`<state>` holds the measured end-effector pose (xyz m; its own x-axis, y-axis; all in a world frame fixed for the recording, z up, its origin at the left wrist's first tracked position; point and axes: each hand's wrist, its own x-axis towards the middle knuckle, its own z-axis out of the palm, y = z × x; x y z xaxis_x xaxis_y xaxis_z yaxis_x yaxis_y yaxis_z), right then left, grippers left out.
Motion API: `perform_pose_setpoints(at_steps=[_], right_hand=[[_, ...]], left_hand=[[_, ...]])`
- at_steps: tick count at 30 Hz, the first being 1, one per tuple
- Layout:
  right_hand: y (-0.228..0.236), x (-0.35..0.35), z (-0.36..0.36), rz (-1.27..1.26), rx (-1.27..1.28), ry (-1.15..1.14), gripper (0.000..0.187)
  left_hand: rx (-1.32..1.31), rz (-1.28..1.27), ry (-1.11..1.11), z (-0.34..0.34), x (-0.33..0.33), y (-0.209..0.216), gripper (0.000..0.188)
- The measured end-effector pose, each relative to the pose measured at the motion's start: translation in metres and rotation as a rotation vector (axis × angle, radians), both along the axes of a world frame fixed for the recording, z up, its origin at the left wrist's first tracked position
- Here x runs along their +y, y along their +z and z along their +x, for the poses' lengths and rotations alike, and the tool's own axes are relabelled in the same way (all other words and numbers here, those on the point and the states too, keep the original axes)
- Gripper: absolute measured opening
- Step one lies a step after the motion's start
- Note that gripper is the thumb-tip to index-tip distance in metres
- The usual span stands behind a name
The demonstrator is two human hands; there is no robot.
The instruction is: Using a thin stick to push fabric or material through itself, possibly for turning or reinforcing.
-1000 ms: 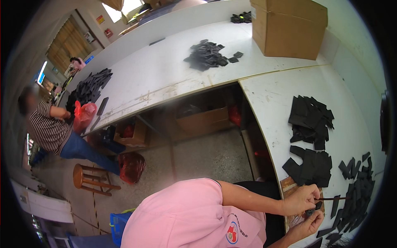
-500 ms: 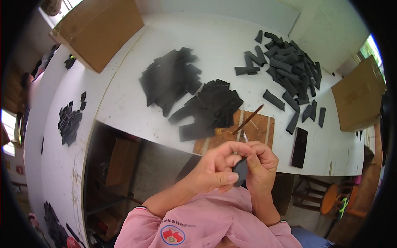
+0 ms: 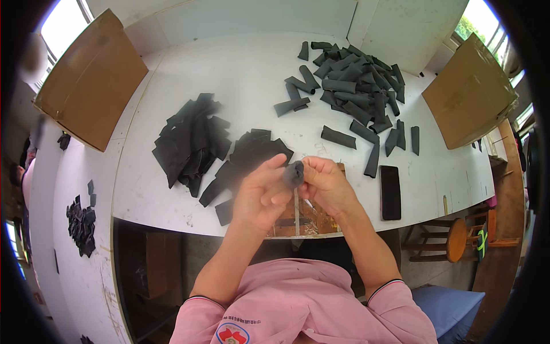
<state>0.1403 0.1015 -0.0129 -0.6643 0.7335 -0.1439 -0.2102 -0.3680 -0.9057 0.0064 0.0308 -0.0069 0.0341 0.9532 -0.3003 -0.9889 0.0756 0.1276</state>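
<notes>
Above the near edge of the white table, my right hand (image 3: pixel 327 182) pinches a small dark grey piece of soft sheet material (image 3: pixel 294 174), rolled up and seen nearly end-on. Beside its left side is my left hand (image 3: pixel 260 194), thumb raised and fingers loosely bent and apart; whether its fingertips touch the piece is hard to tell. A worn brown board (image 3: pixel 309 221) lies beneath both hands, partly hidden by them. Just past my left hand spreads a pile of flat dark pieces (image 3: pixel 252 152), with a second flat pile (image 3: pixel 195 140) farther left.
Rolled dark tubes (image 3: pixel 358 86) lie heaped at the far right. A black phone (image 3: pixel 391 193) rests near the front edge. Cardboard boxes stand at the left (image 3: pixel 94 80) and right (image 3: pixel 470 94). A small dark pile (image 3: pixel 81 226) sits on the left table; a wooden stool (image 3: pixel 456 239) stands right.
Both hands have moved forward, away from my body and over the board, with the piece. The left fingers have spread from their grip, and the piece now appears rolled and end-on. The view has shifted.
</notes>
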Motion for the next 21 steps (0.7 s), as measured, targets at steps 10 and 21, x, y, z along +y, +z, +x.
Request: perform_pose_setpoints(at_steps=[10, 21], right_hand=[[0.015, 0.016, -0.014, 0.116, -0.050, 0.149, 0.023], [-0.018, 0.016, 0.006, 0.181, -0.191, 0.161, 0.022]], left_hand=[[-0.563, 0.103, -0.078, -0.010, 0.007, 0.010, 0.022], [1.779, 0.361, 0.439, 0.003, 0.002, 0.000, 0.028]])
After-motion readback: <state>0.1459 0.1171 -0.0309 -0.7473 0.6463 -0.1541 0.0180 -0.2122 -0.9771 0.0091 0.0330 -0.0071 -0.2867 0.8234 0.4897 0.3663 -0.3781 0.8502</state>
